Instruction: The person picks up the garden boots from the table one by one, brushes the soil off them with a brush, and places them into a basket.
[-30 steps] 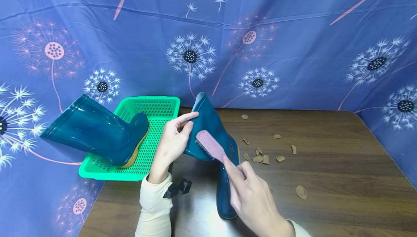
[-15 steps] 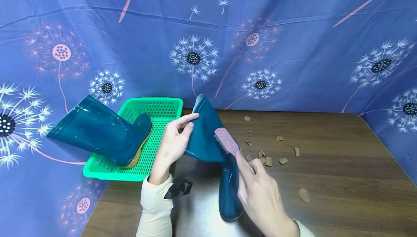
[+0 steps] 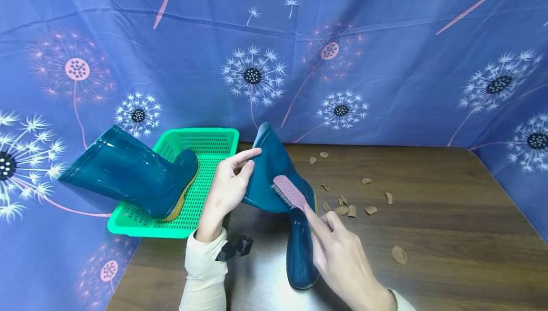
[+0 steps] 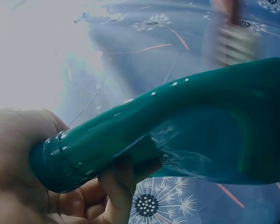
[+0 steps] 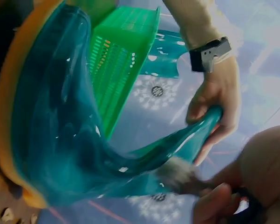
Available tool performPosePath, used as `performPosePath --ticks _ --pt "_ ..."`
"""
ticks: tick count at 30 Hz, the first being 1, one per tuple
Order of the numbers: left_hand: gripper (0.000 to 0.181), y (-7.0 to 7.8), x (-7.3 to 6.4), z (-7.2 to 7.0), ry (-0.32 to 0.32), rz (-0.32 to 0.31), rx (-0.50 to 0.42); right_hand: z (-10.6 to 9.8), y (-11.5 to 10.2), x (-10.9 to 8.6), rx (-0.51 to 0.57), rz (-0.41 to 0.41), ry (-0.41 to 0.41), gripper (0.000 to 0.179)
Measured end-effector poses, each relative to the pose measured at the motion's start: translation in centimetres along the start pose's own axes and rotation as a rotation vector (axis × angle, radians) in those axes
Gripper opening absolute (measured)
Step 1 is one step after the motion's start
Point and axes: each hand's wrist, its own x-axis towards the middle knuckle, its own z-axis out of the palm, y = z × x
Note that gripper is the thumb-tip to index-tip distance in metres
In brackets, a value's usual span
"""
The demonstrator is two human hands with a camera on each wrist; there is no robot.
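My left hand (image 3: 227,187) pinches the top edge of a dark teal rubber boot (image 3: 267,182), its fingers bent round the rim in the left wrist view. The boot's shaft leans toward that hand, and its foot points to the front of the table. In my right hand (image 3: 340,256) is the handle of a pink brush (image 3: 289,191). The brush's bristles face the boot's shaft near the ankle and appear to touch it. The right wrist view shows the blurred bristles (image 5: 177,171) against the teal shaft and the boot's yellow sole (image 5: 7,107).
A second teal boot (image 3: 128,173) lies tilted in a green slotted basket (image 3: 210,159) at the left. Several brown flakes (image 3: 351,211) are scattered on the wooden table (image 3: 449,216) to the right. A blue dandelion-print cloth (image 3: 385,54) hangs behind.
The brush has moved right across the shaft, then partly back left. A brown flake now lies near the table's back, where none lay a second ago. My left hand keeps its grip.
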Motion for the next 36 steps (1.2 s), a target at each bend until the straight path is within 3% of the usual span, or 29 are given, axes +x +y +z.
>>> performPosePath --ticks 6,16,20,26,36 --pt "0.039 0.1 0.0 0.1 0.012 -0.002 0.003 0.3 2.5 -0.1 -0.052 0.072 0.012 0.043" --pt "0.038 0.8 0.3 -1.2 0.008 0.002 0.013 -0.5 7.4 -1.5 0.016 0.111 0.166 0.038" --pt "0.038 1.7 0.9 -1.9 -0.029 0.01 0.069 -1.4 9.1 -2.7 0.002 0.185 0.18 0.037" --pt "0.04 3.6 2.2 -2.0 -0.096 -0.03 0.15 -3.1 11.1 -4.5 -0.041 0.312 0.165 0.035" --pt "0.049 5.9 4.2 -1.5 -0.275 -0.003 0.34 -5.5 13.0 -6.1 -0.059 0.451 0.163 0.035"
